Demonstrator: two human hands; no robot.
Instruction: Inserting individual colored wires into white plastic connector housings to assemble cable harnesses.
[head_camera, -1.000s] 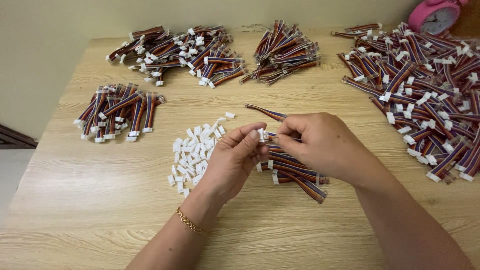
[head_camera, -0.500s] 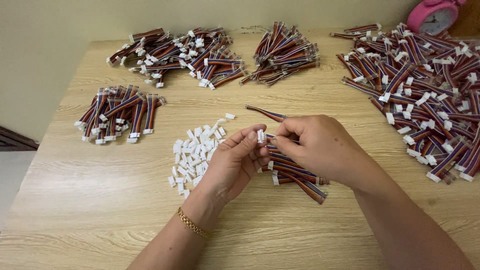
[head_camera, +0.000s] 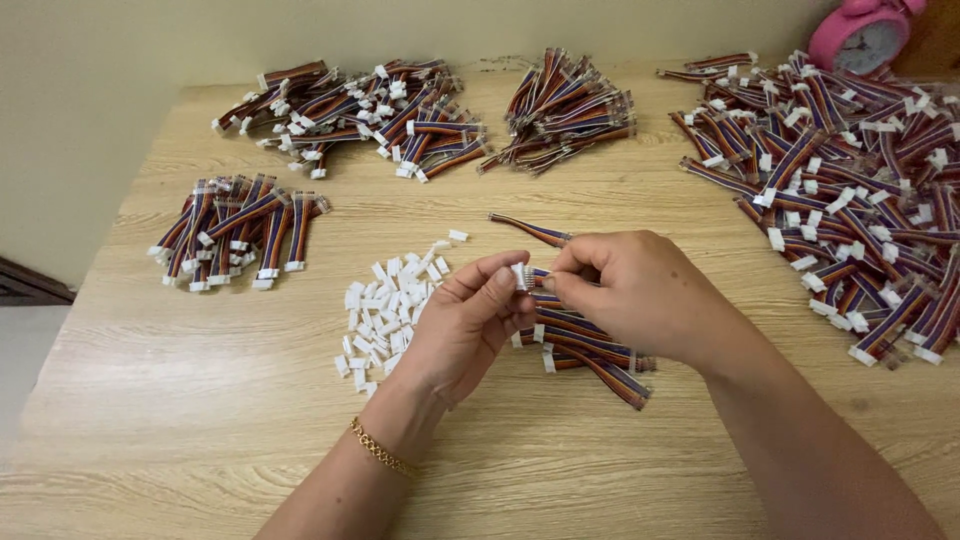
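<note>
1. Two hands over a light wood-grain table (head_camera: 600, 470). Left hand (head_camera: 462, 330) has a thin gold chain bracelet (head_camera: 382, 450) at the wrist.
2. Left hand fingers pinch a small white plastic connector (head_camera: 520, 277), rectangular and ribbed, at table centre, just above the small cable pile.
3. Right hand (head_camera: 640, 295) fingers are closed on one striped ribbon cable (head_camera: 530, 229); its free end sticks out up-left, flat on the table. The other end meets the connector between both hands; whether it is seated inside, cannot tell.
4. Loose heap of white connectors (head_camera: 385, 310) left of the left hand, just beside it; too many to count, roughly several dozen, small blocky plastic pieces.
5. Small pile of cables with white ends (head_camera: 590, 350) under and below the hands, about six to eight.
6. Four bigger cable piles: left fan-shaped pile (head_camera: 235, 230), back-left pile (head_camera: 350, 115), back-centre pile (head_camera: 565, 110) with bare ends, large right pile (head_camera: 850, 190). Exact counts not readable.
7. Cables are flat, multi-wire, striped red, orange, blue and dark.
8. One pink round alarm clock (head_camera: 865, 35) at the top right corner, partly cut off.
</note>
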